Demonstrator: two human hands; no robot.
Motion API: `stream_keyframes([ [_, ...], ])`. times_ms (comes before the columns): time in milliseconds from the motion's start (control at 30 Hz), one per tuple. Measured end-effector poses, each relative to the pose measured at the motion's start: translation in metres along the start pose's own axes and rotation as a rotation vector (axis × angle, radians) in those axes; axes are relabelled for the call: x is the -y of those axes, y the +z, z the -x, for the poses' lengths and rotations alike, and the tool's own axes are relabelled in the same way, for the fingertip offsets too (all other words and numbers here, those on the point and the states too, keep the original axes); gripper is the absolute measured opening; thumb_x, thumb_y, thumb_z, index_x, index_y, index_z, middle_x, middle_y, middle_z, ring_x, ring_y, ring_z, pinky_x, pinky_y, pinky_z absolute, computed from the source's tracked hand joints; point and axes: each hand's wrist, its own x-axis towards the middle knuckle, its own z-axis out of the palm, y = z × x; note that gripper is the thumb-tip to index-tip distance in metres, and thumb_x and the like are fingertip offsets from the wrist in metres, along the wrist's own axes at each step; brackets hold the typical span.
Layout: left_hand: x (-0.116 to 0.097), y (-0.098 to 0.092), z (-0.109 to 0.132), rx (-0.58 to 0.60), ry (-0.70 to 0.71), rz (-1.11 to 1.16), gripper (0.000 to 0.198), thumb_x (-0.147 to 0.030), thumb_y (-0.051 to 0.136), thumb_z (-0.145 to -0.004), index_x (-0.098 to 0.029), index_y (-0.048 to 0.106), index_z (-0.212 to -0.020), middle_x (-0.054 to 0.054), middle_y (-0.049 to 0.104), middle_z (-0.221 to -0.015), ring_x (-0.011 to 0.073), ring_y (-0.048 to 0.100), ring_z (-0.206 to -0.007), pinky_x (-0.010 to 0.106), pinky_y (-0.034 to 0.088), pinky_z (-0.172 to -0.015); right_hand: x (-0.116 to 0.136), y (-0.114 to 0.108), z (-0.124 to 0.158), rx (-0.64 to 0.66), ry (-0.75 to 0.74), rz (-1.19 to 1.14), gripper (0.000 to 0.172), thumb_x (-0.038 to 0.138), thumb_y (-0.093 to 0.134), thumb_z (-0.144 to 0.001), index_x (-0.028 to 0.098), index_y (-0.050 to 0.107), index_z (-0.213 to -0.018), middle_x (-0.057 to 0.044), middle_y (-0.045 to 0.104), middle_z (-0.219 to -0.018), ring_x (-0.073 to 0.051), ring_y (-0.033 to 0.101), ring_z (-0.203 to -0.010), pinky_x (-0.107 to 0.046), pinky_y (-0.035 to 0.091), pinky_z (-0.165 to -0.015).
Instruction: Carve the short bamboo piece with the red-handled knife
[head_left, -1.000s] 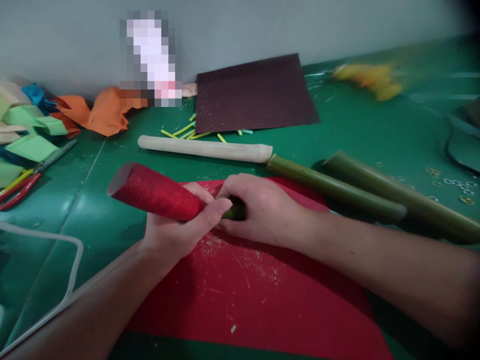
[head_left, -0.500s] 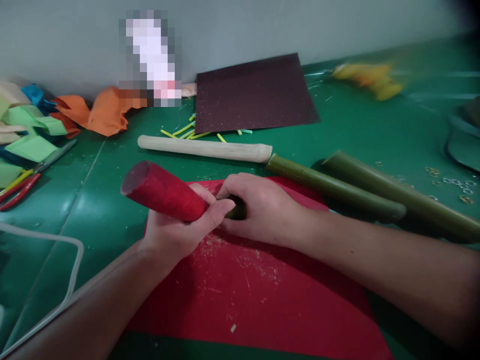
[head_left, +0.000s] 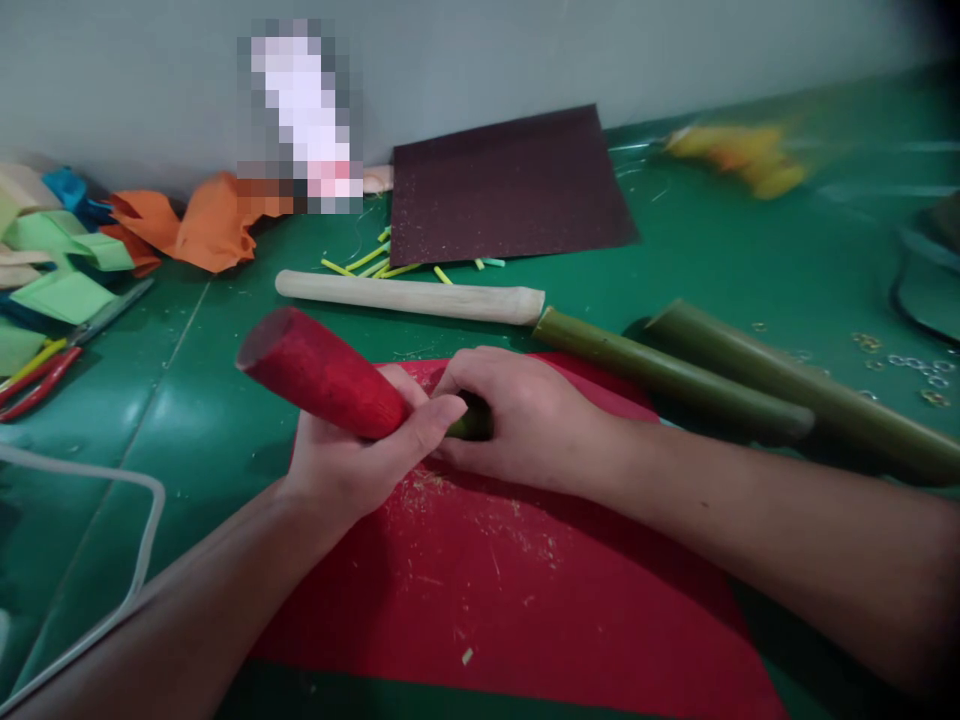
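My left hand [head_left: 349,465] is closed around a thick red cylinder [head_left: 322,370], tilted so that its dark flat end faces up and left. The cylinder's lower end disappears under the fingers. Close beside it, my right hand [head_left: 517,415] is wrapped around a short green bamboo piece [head_left: 474,418], and most of that piece is hidden. My left thumb reaches to the bamboo, and the two hands nearly touch. Beneath them lies a red sheet [head_left: 480,590] strewn with pale shavings.
A pale bamboo stick [head_left: 405,297] and green bamboo lengths [head_left: 667,370] lie beyond my hands. Farther back is a dark brown sheet [head_left: 510,190]. Red-handled scissors [head_left: 45,385] and coloured paper [head_left: 75,250] are at left, with a white cable [head_left: 146,530]. Small metal rings [head_left: 919,365] lie at right.
The upper end of the red cylinder has tipped slightly up and to the left, with my left hand shifting a little. My right hand is nearly still.
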Motion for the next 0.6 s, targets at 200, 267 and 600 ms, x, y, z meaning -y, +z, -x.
stream_keyframes([
  [200, 0.0008, -0.0006, -0.0007, 0.030, 0.038, -0.023, 0.022, -0.022, 0.075, -0.073, -0.020, 0.060, -0.056, -0.004, 0.064, -0.054, 0.0095, 0.060, -0.051, 0.020, 0.052, -0.052, -0.0015, 0.0006, 0.0003, 0.004, 0.009, 0.009, 0.019, 0.035, 0.072, -0.077, 0.020, 0.062, -0.082, -0.001, 0.065, -0.083, -0.014, 0.054, -0.072, -0.028, 0.036, -0.064],
  [267, 0.0009, -0.0008, -0.0007, 0.039, 0.044, -0.040, 0.022, -0.022, 0.074, -0.073, -0.020, 0.061, -0.056, -0.004, 0.064, -0.055, 0.0099, 0.060, -0.052, 0.020, 0.053, -0.052, -0.0013, 0.0003, 0.0000, 0.012, 0.011, 0.010, 0.019, 0.035, 0.072, -0.077, 0.020, 0.062, -0.082, -0.001, 0.065, -0.083, -0.014, 0.054, -0.072, -0.028, 0.035, -0.064],
  [600, 0.0061, 0.0028, 0.0034, -0.120, -0.065, 0.015, 0.013, -0.027, 0.074, -0.078, -0.023, 0.065, -0.070, -0.004, 0.064, -0.062, 0.0108, 0.060, -0.054, 0.025, 0.054, -0.054, -0.0005, -0.0007, -0.0011, 0.001, 0.007, 0.054, 0.025, 0.037, 0.074, -0.075, 0.019, 0.057, -0.081, -0.001, 0.060, -0.080, -0.014, 0.049, -0.069, -0.028, 0.034, -0.062],
])
